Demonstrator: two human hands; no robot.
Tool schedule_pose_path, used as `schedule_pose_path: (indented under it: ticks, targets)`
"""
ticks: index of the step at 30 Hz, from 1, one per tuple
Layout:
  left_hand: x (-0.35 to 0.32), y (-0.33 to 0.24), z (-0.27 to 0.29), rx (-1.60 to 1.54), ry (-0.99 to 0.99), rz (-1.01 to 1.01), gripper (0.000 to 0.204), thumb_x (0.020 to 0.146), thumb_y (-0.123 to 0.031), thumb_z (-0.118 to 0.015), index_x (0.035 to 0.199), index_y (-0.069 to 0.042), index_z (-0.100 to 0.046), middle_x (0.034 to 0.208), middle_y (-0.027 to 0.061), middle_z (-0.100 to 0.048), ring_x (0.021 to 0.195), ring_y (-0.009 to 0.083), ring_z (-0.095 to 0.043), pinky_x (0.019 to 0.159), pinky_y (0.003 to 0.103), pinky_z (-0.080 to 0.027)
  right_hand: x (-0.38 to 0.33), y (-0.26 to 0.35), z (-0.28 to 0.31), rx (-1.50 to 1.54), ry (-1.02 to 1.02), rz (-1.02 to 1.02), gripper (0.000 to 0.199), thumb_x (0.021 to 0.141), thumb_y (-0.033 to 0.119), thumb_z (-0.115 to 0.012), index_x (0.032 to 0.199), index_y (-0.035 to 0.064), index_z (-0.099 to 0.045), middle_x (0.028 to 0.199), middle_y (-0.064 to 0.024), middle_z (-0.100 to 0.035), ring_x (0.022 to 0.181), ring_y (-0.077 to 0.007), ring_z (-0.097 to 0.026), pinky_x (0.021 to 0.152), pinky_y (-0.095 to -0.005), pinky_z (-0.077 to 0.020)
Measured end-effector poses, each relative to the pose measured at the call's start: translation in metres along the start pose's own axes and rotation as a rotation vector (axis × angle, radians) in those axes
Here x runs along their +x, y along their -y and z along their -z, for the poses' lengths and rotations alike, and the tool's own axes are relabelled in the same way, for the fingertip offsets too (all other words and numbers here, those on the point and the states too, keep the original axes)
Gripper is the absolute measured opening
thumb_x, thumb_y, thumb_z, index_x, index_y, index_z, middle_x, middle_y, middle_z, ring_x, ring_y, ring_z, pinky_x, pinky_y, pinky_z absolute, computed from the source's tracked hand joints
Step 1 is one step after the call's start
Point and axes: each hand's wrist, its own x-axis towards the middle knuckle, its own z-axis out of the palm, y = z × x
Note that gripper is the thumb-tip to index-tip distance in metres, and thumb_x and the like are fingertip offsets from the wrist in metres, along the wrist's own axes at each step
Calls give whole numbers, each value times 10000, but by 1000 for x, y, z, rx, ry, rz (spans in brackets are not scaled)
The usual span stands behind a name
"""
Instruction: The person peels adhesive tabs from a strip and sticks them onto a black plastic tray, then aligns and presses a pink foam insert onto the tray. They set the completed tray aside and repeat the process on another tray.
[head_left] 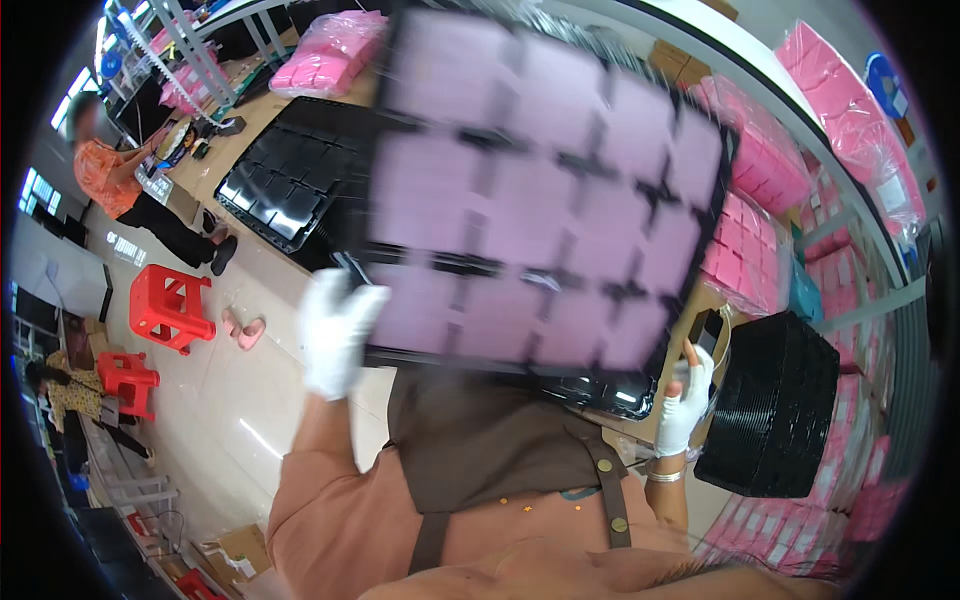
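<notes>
A large black compartment tray (pixel 540 200) filled with pink flat pieces is raised close before me, tilted and smeared by motion. At its lower left edge, my left hand (pixel 338 335) in a white glove grips it; some of the fingers are hidden. Beside the lower right corner is my right hand (pixel 685 405), in a white glove with bare fingertips. Its thumb and forefinger point up and apart; I cannot make out any contact with the tray. Behind the raised tray, another black tray (pixel 620 397) shows partly on the table.
Black trays (pixel 290 170) lie on the table at left. A tall stack of black trays (pixel 770 405) stands at right, near bagged pink pieces (pixel 745 250). Red stools (pixel 172 308) and pink slippers (pixel 245 328) are on the floor. A person (pixel 115 180) stands at far left.
</notes>
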Motion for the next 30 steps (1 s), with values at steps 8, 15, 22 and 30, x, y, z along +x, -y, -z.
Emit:
schedule_pose_path:
  ticks: [8,15,22,30]
  targets:
    - [25,-42,124,338,-866,-427,290,893,-113,-664,1131,39,-599,1021,71,-621,877,134,-565,789,256,-479,59,23,-76,140,381,109,268,805,101,-672,1051,8,-623,1012,-131,-607,834,-251,-609,753,-326,-488]
    - [132,63,69,1170,-484,-911,176,845,-175,-637,1017,-203,-666,715,7,-526,549,173,-532,470,317,-436,52,42,-114,150,709,442,216,779,119,-686,979,47,-651,1011,-115,-635,929,-312,-594,796,-397,-476]
    - [147,152,34,1162,-151,-635,166,879,-235,-587,1018,-159,-635,769,56,-540,658,233,-579,521,372,-476,107,47,-123,89,823,528,164,791,160,-684,916,56,-671,927,-111,-653,879,-312,-618,787,-397,-496]
    - [155,128,15,1191,-155,-400,240,874,-222,-590,1096,-132,-611,843,89,-580,757,289,-598,612,436,-495,331,116,-114,72,106,658,171,812,14,-569,978,4,-609,856,-97,-622,749,-202,-607,708,-287,-489]
